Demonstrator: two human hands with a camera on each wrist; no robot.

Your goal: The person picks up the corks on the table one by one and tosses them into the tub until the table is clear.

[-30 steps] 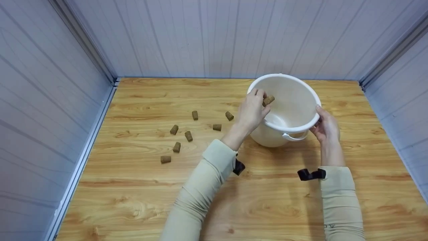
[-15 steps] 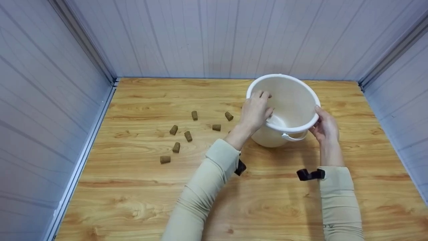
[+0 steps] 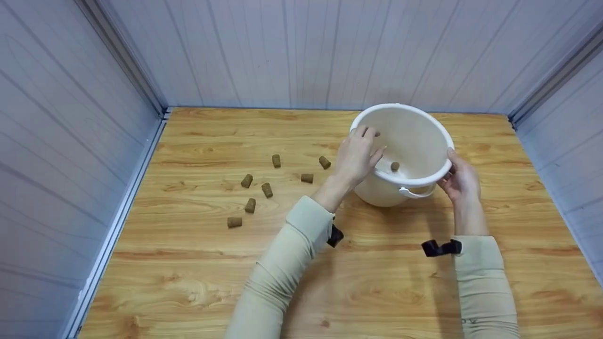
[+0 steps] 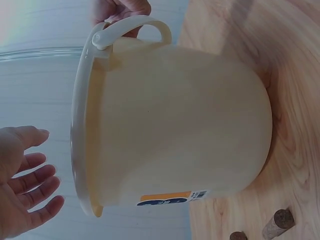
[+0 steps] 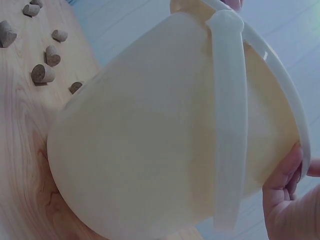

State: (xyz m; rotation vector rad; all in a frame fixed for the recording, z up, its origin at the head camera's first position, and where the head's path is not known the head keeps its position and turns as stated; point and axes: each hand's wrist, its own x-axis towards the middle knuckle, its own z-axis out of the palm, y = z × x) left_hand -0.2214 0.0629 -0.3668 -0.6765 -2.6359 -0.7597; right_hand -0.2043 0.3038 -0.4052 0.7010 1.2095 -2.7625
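A white plastic bucket (image 3: 378, 194) stands at the right of the table, its swing handle (image 3: 417, 193) hanging down on the near side. My right hand (image 3: 461, 181) grips the bucket's right rim, thumb on top and fingers below. Over the left rim hovers my left hand (image 3: 355, 157), its fingers spread and holding nothing; the left wrist view shows this hand (image 4: 25, 182) apart from the rim. Inside the bucket, low down, one brown cork (image 3: 395, 166) shows.
Several tapered corks lie scattered on the wooden table (image 3: 188, 273) left of the bucket, among them a cork (image 3: 307, 178) nearer the bucket and a cork (image 3: 234, 222) farthest left. Pale panel walls (image 3: 245, 56) close off the back and both sides.
One second ago my left hand held a cork over the bucket's opening. It has let go, and a cork now shows inside the bucket. My right hand has stayed on the rim.
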